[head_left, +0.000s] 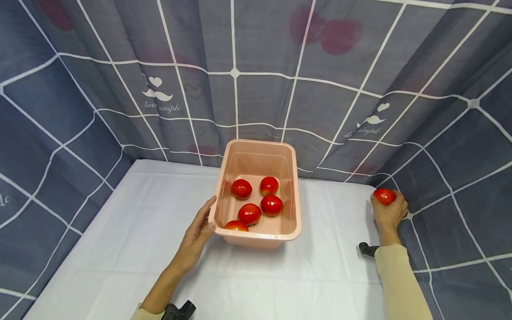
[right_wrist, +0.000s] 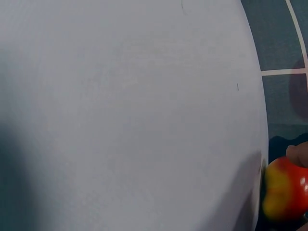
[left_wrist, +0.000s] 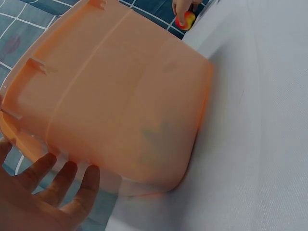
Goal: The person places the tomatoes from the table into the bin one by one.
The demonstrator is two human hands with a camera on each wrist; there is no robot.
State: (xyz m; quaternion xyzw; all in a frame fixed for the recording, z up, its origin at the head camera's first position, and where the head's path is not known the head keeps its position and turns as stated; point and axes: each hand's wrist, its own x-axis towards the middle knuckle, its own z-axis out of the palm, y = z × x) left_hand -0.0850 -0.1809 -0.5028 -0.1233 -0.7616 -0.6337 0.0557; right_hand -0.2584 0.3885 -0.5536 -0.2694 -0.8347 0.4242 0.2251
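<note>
A peach-coloured plastic bin (head_left: 258, 237) stands on the white-covered table, with several shiny red apples (head_left: 250, 214) lying on its floor. My left hand (head_left: 192, 244) is at the bin's left side near the front corner. In the left wrist view its fingers (left_wrist: 62, 185) reach out fairly straight, fingertips against the outer wall just under the rim. Far to the right, at the table's edge, my right hand (head_left: 390, 212) grips a red apple (head_left: 384, 196). The right wrist view shows this apple (right_wrist: 285, 190) with a yellow patch and a fingertip on it.
A grey curtain (head_left: 264, 102) with white grid lines surrounds the table (head_left: 332, 249) at the back and both sides. The bin's far end stands close to the back curtain. Black wrist straps (head_left: 178, 311) show on both arms.
</note>
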